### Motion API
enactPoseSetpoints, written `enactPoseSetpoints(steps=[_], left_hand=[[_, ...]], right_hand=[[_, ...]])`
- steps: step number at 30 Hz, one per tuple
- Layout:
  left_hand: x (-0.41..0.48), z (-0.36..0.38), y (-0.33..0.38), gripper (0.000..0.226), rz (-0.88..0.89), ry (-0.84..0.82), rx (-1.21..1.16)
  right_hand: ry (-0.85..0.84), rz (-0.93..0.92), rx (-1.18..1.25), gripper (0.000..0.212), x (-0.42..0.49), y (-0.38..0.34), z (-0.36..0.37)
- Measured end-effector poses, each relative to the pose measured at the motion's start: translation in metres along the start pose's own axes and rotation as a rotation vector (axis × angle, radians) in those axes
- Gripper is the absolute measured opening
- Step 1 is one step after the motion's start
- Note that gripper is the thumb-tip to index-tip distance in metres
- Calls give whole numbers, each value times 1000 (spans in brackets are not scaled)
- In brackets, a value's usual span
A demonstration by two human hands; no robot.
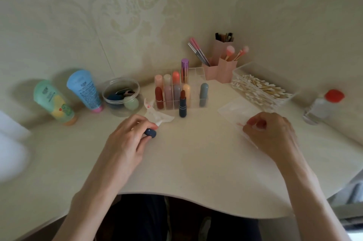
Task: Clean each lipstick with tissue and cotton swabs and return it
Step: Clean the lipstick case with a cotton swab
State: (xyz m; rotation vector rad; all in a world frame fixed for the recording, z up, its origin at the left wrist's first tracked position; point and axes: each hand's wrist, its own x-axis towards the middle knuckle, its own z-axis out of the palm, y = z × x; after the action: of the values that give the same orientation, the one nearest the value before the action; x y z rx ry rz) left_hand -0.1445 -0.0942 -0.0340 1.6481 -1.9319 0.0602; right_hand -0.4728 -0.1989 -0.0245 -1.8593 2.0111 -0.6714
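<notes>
Left hand point(128, 135) grips blue cap point(150, 133), half hidden; right hand point(275, 132) pinches blurred swab point(240, 124).

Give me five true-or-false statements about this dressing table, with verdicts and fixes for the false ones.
1. The left hand grips a dark blue cap. True.
2. The uncapped lipstick lies on its side. False: it stands upright in front of the clear organiser.
3. The right hand pinches a cotton swab. True.
4. The red-capped bottle stands at the far left. False: it stands at the far right.
5. A stained tissue lies close to the left hand. True.
</notes>
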Motion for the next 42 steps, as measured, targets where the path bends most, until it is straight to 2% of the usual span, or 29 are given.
enactPoseSetpoints(steps=[7,12,17,19,22,26,31,35,40,42], left_hand=[[4,9,-8,38,1,-15,46],[4,9,-1,56,-65,56,-19],[11,8,39,34,-90,282,-113],[13,22,62,37,-163,260,-243],[20,46,77,51,-384,177,-381],[39,59,78,53,-545,100,-438],[60,67,71,29,-578,90,-280],[71,70,65,22,-574,78,-226],[64,71,59,20,-467,123,-302],[59,65,59,19,-488,57,-460]], right_hand=[[-62,-77,-29,3,1,9,-3],[3,-147,-29,9,7,7,3],[46,-216,54,10,11,-15,14],[20,-217,112,12,11,-27,16],[-36,-205,153,12,7,-41,23],[3,-215,248,4,-1,-48,36],[33,-235,361,5,-4,-45,40],[2,-225,411,8,-4,-41,40],[-96,-177,599,12,1,-38,38],[-144,-170,678,15,2,-36,38]])
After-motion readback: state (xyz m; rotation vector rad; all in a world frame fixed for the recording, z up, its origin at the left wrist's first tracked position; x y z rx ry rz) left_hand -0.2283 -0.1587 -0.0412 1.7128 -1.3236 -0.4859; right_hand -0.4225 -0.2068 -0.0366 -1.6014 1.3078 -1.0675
